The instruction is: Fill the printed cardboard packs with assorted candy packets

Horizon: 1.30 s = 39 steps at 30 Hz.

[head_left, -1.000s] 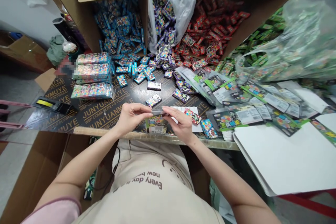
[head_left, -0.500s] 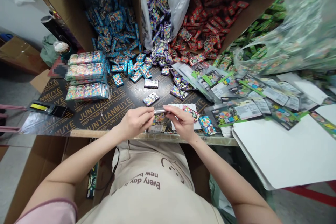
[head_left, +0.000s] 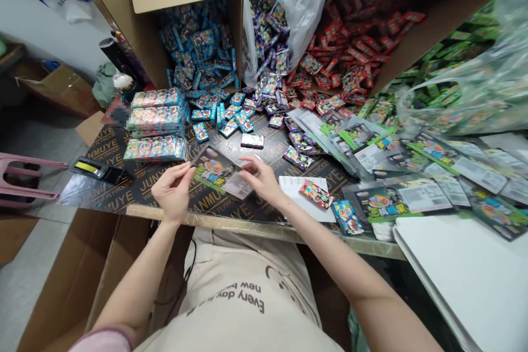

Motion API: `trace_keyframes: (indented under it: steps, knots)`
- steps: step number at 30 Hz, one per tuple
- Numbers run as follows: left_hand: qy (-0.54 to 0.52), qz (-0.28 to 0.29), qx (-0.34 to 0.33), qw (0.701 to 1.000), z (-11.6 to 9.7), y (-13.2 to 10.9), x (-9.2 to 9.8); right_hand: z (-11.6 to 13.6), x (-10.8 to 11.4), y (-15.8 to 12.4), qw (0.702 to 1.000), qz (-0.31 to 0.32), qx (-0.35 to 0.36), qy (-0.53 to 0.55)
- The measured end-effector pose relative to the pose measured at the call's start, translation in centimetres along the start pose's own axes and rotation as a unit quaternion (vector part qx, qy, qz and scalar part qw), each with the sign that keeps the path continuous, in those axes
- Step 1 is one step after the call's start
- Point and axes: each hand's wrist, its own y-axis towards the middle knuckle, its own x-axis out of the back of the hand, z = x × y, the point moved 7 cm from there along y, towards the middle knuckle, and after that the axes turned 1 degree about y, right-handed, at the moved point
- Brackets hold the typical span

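My left hand [head_left: 172, 190] pinches the left edge of a flat printed plastic bag [head_left: 214, 171], dark with a green stripe and a clear part at its right. The bag is held tilted just above the dark printed board. At the bag's right end is my right hand [head_left: 264, 179], thumb and fingers apart; whether it touches the bag is hard to tell. Behind the bag lies a small dark candy box [head_left: 252, 141], and another is mostly hidden by my right fingers. A red packet [head_left: 315, 193] on white paper [head_left: 289, 184] and a blue packet [head_left: 347, 216] lie right of my hand.
Stacked clear-wrapped packs [head_left: 155, 148] stand at the left beside a black tape-like tool [head_left: 97, 169]. Cartons and bags at the back hold blue [head_left: 198, 44], purple [head_left: 268, 27], red [head_left: 350, 49] and green boxes [head_left: 454, 60]. Printed bags [head_left: 383, 201] spread at right beside a white board [head_left: 462, 269].
My hands have moved apart, the left one leftward. The bag, edge-on between my fingers before, now shows its printed face. My right fingers have spread. The view has shifted left.
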Motion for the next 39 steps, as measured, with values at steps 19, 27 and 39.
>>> trace_keyframes:
  steps: [19, 27, 39]
  knots:
    - [0.230, 0.570, -0.174, 0.769, 4.2, -7.6, -10.2, -4.2, -5.1, 14.4, 0.861, 0.186, 0.052, -0.470]
    - [0.270, 0.534, -0.154, 0.787, 5.2, -6.1, -7.5, -4.7, -3.6, 11.0, 0.889, 0.256, 0.029, -0.380]
    - [0.279, 0.516, -0.116, 0.802, 7.0, -2.5, -5.4, -3.7, -4.8, 9.6, 0.899, 0.310, 0.107, -0.290]
